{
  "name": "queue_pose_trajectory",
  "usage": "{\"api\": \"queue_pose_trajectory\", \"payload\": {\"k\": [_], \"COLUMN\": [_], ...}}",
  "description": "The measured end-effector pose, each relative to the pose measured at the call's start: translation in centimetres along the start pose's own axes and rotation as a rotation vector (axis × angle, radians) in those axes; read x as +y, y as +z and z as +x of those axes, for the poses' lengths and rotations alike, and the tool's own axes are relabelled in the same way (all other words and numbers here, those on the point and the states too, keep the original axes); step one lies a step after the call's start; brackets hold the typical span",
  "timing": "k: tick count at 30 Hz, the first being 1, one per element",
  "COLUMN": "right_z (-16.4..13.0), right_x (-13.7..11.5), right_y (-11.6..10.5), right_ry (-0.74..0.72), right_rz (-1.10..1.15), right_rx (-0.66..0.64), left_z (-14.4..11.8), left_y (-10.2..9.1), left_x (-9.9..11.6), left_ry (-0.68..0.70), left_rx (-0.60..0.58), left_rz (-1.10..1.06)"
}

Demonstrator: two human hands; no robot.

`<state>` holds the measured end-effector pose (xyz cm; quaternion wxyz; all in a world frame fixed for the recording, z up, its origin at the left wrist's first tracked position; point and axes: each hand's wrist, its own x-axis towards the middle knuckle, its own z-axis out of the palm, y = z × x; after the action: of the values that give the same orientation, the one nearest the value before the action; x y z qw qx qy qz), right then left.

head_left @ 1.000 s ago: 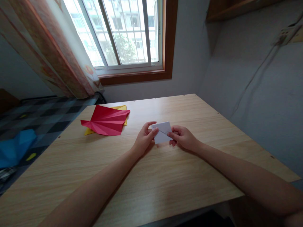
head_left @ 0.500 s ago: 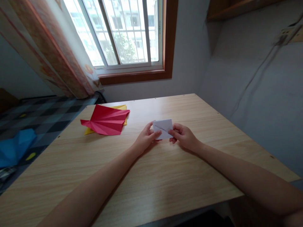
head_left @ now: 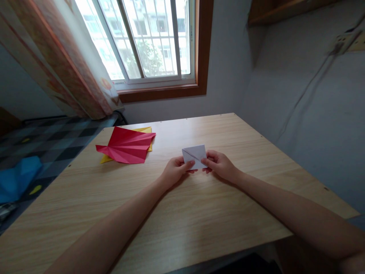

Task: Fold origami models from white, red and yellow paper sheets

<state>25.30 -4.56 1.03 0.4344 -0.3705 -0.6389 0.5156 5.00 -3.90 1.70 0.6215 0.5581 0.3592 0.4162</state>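
A small folded white paper (head_left: 194,155) with a diagonal crease is held upright just above the wooden table (head_left: 182,213). My left hand (head_left: 174,172) pinches its lower left corner between thumb and fingers. My right hand (head_left: 220,165) pinches its lower right edge. Both forearms stretch across the tabletop toward the paper.
A pleated red paper (head_left: 127,146) lies on a yellow sheet (head_left: 145,131) at the table's far left. Grey walls stand close behind and to the right. A window (head_left: 148,42) and curtain (head_left: 57,61) are beyond. A bed with checked cover (head_left: 42,148) and blue cloth (head_left: 17,179) is left.
The white paper has been tipped more upright and lifted slightly, and my left thumb has shifted from its upper left side down to its lower left corner.
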Motion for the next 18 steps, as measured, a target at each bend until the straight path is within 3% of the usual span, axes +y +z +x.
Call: {"api": "queue_pose_trajectory", "payload": {"k": [11, 18], "right_z": [-0.21, -0.31], "right_x": [-0.61, -0.65], "right_y": [0.09, 0.01], "right_ry": [0.009, 0.033], "right_rz": [-0.057, -0.168], "right_rx": [-0.088, -0.109], "left_z": [-0.26, -0.24], "left_y": [0.19, 0.23], "left_x": [0.38, 0.65], "left_ry": [0.021, 0.037], "left_rx": [0.073, 0.048], "left_rz": [0.04, 0.124]}}
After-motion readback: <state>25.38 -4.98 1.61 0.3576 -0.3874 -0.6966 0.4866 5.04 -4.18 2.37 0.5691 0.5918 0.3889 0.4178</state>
